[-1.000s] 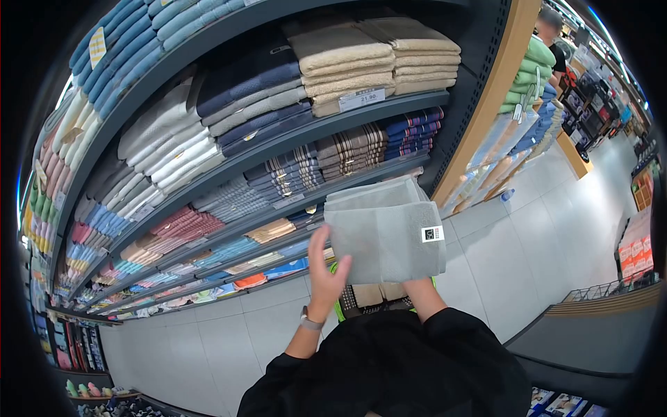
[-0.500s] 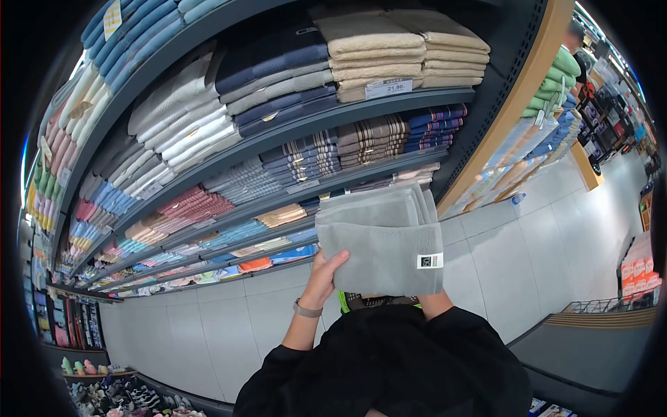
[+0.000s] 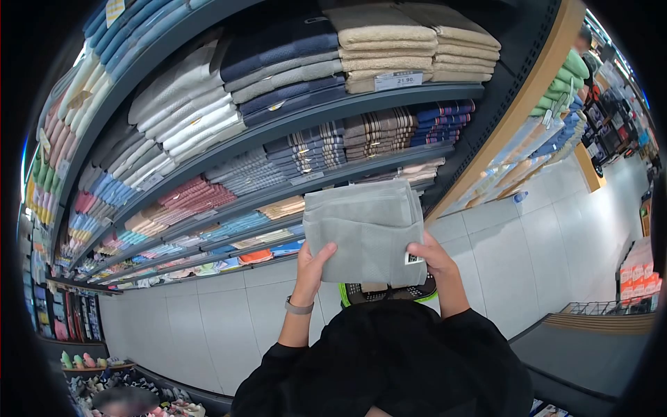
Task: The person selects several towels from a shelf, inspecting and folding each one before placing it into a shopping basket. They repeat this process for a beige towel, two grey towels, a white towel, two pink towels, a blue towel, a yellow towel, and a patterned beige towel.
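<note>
A folded grey towel (image 3: pixel 365 240), several layers thick, is held in front of my body in the head view. My left hand (image 3: pixel 310 267) grips its left edge, thumb on the front face and fingers out of sight behind. On the right edge my right hand (image 3: pixel 436 256) is closed the same way, its thumb partly covering a small black-and-white label (image 3: pixel 413 259). Below the towel shows a dark basket with a bright green rim (image 3: pixel 425 292), mostly hidden by the towel and my black clothing.
Shelves of folded towels curve along the left and front, with beige towels (image 3: pixel 385 38) above a price tag (image 3: pixel 398 80). A wooden shelf post (image 3: pixel 507 104) rises at the right. Orange-and-white boxes (image 3: pixel 639 271) are stacked far right. Another person (image 3: pixel 585 48) is at the upper right.
My right hand has come from beneath the towel to grip its right edge, thumb now over the label. The towel has shifted slightly left, and more of the green-rimmed basket shows.
</note>
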### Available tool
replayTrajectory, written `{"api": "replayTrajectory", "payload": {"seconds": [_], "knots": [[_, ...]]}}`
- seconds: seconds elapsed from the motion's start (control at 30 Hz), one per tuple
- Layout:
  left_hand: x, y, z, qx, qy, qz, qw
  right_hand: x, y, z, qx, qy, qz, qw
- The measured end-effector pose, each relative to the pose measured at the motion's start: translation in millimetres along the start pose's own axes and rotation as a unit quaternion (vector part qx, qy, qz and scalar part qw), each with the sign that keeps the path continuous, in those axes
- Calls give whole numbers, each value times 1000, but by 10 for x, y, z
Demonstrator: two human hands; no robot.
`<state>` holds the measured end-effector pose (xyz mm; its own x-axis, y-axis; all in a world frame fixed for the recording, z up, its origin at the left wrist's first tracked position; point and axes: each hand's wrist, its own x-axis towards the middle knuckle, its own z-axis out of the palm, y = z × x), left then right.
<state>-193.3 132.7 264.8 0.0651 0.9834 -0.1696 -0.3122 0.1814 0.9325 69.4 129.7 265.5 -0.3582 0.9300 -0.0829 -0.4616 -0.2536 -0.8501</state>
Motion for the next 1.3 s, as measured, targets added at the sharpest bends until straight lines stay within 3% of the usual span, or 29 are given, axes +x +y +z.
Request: {"api": "replayTrajectory", "payload": {"seconds": [0.07,0.13,0.23,0.33,0.43,0.5,0.63,0.7,0.73,0.87,0.93,0.97,1.03,1.1,1.17,1.3], "knots": [[-6,-17,-50,8,-10,3,1000,-1,-120,61,-27,10,33,999],[-8,-31,-148,-34,-88,33,995,-4,-125,59,-54,17,67,996],[34,-11,-202,-63,-105,24,992,-17,-82,20,-41,15,100,994],[60,70,-80,-20,-20,26,999,-41,-72,63,-108,-57,75,990],[55,53,-59,12,3,61,998,-38,-96,185,-198,-119,38,972],[58,-19,-95,17,22,73,997,-50,-83,274,-190,-31,56,980],[-10,-79,-191,24,58,110,992,80,94,160,-168,35,110,979],[-28,-82,-251,52,53,128,989,138,227,125,-21,79,130,988],[-25,-82,-280,80,46,148,985,160,265,117,-22,78,132,988],[-7,-116,-389,65,52,95,992,189,274,177,-21,88,151,984],[16,-156,-481,-94,29,15,995,183,215,238,-61,74,130,987],[48,-222,-562,-95,32,5,995,193,222,248,-58,80,139,985],[144,-361,-681,-161,9,-62,985,230,247,263,-172,30,81,981],[167,-456,-663,-126,20,-57,990,255,276,297,-198,21,78,977],[164,-503,-659,-73,55,-30,995,270,371,286,-229,24,140,963],[72,-775,-788,-32,104,-21,994,129,833,181,-199,31,145,969]]}}
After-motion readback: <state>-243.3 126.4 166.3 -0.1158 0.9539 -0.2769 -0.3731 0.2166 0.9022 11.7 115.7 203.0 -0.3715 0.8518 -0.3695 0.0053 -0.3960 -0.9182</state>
